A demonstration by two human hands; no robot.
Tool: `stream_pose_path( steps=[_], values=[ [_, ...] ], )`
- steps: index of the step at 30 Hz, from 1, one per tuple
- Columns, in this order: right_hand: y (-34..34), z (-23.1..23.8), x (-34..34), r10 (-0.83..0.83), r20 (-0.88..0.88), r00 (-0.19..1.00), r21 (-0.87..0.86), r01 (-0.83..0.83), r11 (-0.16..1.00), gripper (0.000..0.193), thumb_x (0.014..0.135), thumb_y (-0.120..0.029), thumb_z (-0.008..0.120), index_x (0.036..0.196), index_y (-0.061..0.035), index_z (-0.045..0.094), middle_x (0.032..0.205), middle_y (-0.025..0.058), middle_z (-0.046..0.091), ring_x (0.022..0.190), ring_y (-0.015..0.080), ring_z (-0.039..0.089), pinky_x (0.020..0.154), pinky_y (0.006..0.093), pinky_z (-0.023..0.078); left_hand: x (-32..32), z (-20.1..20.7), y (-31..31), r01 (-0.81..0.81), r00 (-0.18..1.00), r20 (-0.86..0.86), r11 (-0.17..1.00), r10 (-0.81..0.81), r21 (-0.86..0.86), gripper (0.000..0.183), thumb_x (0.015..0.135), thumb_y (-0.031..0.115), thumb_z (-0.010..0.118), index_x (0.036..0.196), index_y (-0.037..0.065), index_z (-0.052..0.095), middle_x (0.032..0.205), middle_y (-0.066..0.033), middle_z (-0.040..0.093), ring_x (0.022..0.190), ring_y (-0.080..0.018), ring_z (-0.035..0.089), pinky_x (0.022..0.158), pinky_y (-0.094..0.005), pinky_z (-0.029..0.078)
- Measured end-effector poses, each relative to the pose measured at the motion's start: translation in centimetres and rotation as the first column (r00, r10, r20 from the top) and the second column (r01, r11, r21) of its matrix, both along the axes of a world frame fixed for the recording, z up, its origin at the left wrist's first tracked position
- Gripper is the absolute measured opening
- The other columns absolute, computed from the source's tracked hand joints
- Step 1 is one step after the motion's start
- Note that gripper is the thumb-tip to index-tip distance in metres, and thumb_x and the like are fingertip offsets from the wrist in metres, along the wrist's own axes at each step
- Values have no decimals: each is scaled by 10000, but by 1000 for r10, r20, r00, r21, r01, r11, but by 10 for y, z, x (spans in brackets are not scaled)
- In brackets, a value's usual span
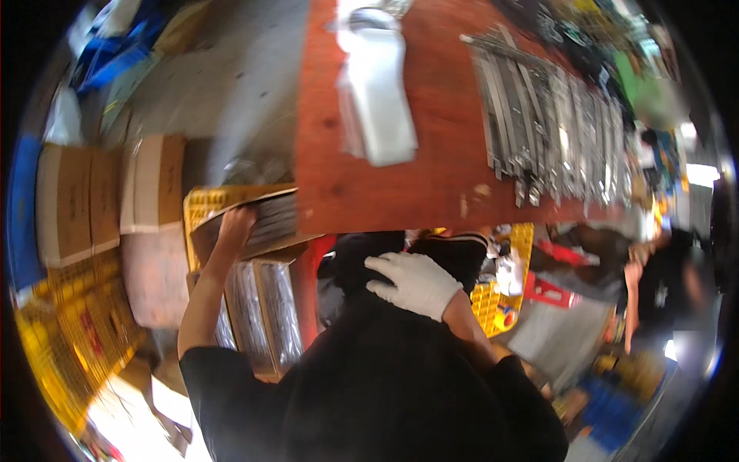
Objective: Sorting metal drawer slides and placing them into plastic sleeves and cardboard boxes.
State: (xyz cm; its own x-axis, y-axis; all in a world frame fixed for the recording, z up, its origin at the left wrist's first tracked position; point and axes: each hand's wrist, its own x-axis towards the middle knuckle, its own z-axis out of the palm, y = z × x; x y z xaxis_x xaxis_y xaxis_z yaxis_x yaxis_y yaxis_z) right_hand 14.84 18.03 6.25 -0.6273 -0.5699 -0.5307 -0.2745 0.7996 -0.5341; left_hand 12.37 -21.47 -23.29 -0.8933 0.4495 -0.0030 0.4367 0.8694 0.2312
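Note:
My bare left hand reaches out to the left, its fingers closed at the edge of a tilted cardboard box with grey contents. The box sits in the top of a yellow plastic crate beside the table. Just nearer to me, clear-wrapped silvery bundles stand upright in an open carton. My right hand, in a white glove, lies flat over my dark-clothed leg with its fingers stretched out; nothing shows in it. Ahead, a blurred stack of whitish, clear plastic pieces lies on the red table.
Several metal strips lie in a row on the table's right side. Brown cartons and yellow crates stand at the left. Another yellow crate is right of my leg. A person in dark clothes is at the far right.

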Motion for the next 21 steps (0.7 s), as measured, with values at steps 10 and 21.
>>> stream_pose_path(
  steps=[10,21],
  values=[
    [95,18,-8,-544,-263,797,-247,489,836,346,927,-324,650,1106,-29,667,1000,196,703,951,363,680,825,432,544,-22,-16,-3,-134,947,292,991,130,-5,62,825,57,596,836,9,634,838,-200,638,776,-397,605,720,-476,515],
    [127,-2,-172,-393,-898,199,-17,875,484,382,886,-234,656,1182,3,606,1007,165,652,906,295,672,778,438,559,-33,111,35,-14,762,628,973,159,-229,317,938,299,583,1083,46,709,1055,-241,696,963,-403,673,849,-459,528]
  ],
)
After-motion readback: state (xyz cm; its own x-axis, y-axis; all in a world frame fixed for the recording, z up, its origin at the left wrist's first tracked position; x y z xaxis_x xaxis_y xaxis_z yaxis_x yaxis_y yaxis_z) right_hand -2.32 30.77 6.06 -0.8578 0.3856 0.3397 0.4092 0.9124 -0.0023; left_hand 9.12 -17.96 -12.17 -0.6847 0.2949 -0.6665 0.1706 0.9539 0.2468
